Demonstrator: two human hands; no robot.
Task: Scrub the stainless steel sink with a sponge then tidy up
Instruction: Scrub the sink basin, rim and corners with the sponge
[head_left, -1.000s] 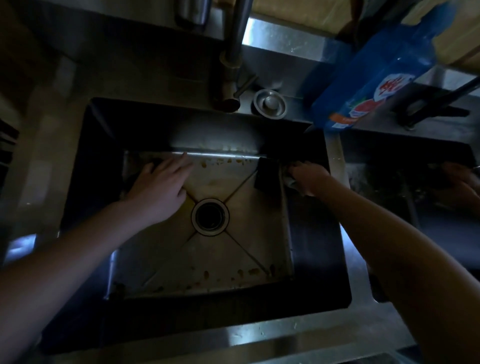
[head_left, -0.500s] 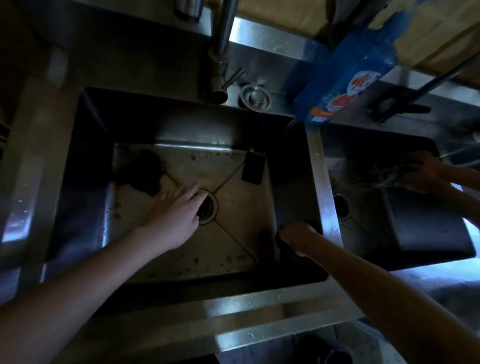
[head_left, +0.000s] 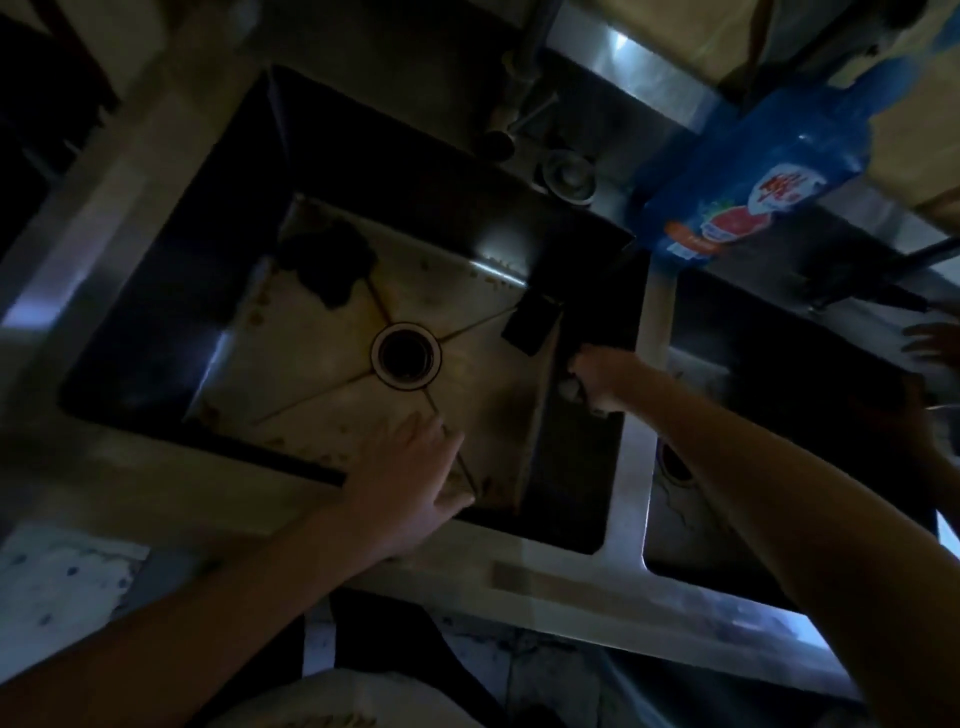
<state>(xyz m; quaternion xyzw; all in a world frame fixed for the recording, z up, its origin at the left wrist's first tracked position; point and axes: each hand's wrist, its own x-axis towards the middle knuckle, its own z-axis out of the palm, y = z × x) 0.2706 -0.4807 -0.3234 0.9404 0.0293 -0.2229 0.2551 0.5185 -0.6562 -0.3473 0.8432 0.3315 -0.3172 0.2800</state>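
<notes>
Two dark items (head_left: 532, 325) near sink (head_left: 171, 332) drain (head_left: 405, 355)

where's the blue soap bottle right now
In the head view, the blue bottle stands at the upper right, on the ledge behind the sink, right of the faucet and above the divider between the two basins.

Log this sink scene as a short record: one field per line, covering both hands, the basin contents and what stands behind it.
left hand: open, flat, at the basin's near side
right hand: closed grip on a small pale object, against the basin's right wall; object unclear
sink: brown stains on the floor
drain: centre, uncovered
dark lump: far left corner
dark rectangular block: far right corner
blue bottle: behind the divider
</notes>
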